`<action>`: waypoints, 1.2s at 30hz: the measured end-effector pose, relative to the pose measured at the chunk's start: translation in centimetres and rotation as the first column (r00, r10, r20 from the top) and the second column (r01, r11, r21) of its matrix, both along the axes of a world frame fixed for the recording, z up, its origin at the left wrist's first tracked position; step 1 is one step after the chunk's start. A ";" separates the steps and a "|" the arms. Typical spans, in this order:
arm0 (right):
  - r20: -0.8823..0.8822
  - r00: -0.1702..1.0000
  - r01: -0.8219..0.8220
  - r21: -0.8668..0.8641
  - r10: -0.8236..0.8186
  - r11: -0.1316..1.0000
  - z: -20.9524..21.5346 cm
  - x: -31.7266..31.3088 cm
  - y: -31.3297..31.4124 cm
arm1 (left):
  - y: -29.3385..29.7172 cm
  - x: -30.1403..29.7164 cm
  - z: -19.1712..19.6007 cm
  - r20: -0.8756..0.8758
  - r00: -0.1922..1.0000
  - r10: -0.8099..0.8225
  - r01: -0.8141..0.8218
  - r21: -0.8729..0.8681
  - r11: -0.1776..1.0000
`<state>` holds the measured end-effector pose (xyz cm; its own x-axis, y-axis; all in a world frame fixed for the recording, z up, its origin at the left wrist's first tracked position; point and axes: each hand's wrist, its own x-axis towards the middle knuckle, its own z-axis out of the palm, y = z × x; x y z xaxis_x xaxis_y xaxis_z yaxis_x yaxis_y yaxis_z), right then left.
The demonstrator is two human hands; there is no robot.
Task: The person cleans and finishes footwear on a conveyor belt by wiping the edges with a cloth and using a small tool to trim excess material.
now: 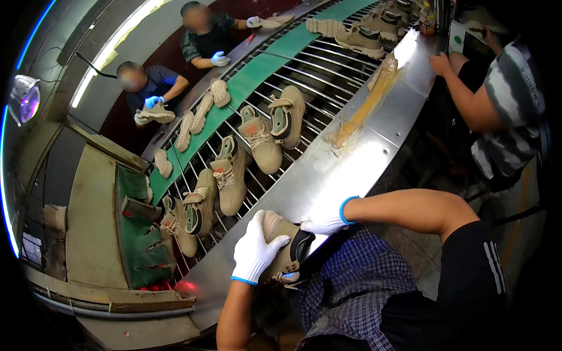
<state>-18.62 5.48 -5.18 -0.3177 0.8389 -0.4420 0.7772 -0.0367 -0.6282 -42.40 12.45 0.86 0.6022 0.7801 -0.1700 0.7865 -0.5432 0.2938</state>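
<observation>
A tan shoe (285, 253) with a black padded collar and pale laces is held before me, over the near edge of the metal counter. My left hand (256, 248), in a white knit glove with a blue cuff, is closed around the shoe's upper, thumb across its side. My right hand (326, 219), gloved the same way, pinches the rim of the collar at the far side. Some of its fingers are hidden, and so is the toe's underside. Beyond the counter, tan lace-up shoes (229, 180) rest on the metal rollers (257, 186).
Shoe soles (202, 114) lie along a green conveyor belt (275, 61). Two gloved co-workers (146, 88) handle shoe parts across the line; another person (492, 105) sits at right. Dried glue (357, 120) coats the metal counter (328, 175). A bottle (427, 20) stands at the far end.
</observation>
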 end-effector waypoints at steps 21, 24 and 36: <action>0.114 0.966 0.158 0.446 -0.230 0.881 0.8 -2.7 -4.3 | 0.1 0.2 0.2 -0.005 1.000 -0.011 0.011 -0.036 0.999; 0.125 0.965 0.147 0.473 -0.231 0.869 2.1 -3.5 -5.1 | 0.1 -0.3 0.1 -0.011 1.000 -0.011 0.010 -0.021 1.000; 0.021 0.999 0.032 0.386 -0.043 0.922 4.9 -4.1 -5.9 | -0.6 -2.1 -0.6 0.013 0.995 -0.103 0.103 -0.006 0.995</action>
